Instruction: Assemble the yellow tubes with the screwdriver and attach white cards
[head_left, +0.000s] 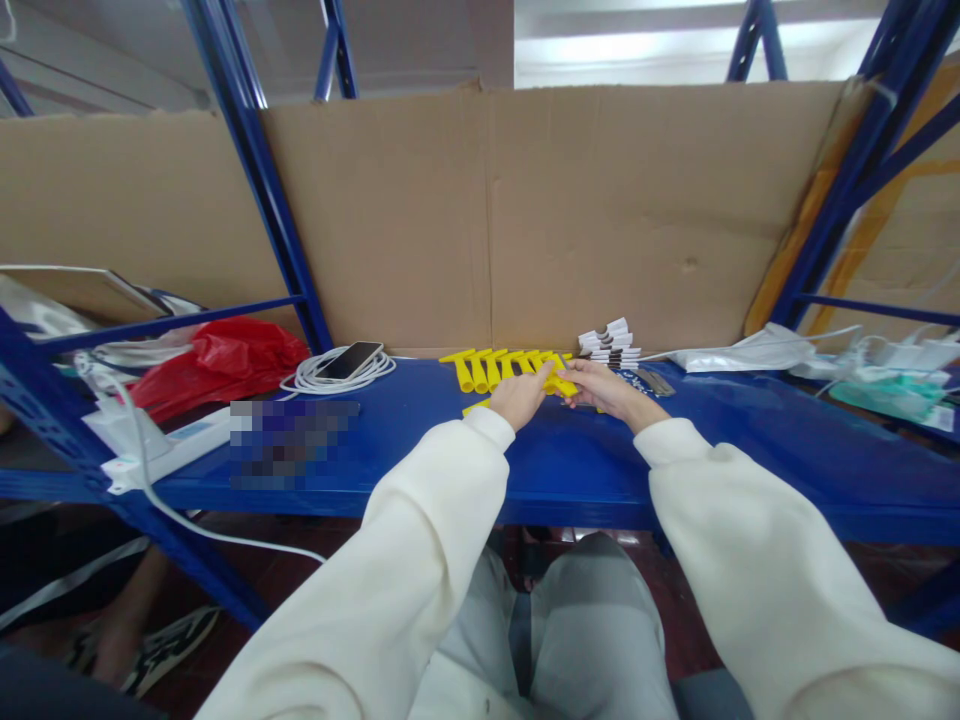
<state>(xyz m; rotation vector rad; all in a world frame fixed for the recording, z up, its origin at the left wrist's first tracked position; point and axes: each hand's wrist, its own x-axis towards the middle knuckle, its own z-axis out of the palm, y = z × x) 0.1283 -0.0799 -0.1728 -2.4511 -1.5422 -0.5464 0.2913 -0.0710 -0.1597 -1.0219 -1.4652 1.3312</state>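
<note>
Both of my hands meet over the blue shelf top at a yellow T-shaped plastic tool [561, 386], which looks like a small scraper. My right hand [604, 388] is closed on it with thumb and fingers. My left hand [519, 400] has its fingers pressed together at the tool's left side; the fingertips are partly hidden. Just behind them, several like yellow T-shaped tools [478, 374] lie side by side in a row. Beyond my right hand is a stack of small white pieces with dark bands [611, 347]. Flat grey metal-looking pieces [654, 381] lie beside that hand.
A phone [351, 360] rests on a coiled white cable [300, 380] at left, near a red plastic bag [225, 360] and white power strip [180, 445]. Cardboard [585, 220] walls the back between blue posts. White packaging [739, 352] lies right. Another person's shoe [176, 640] shows lower left.
</note>
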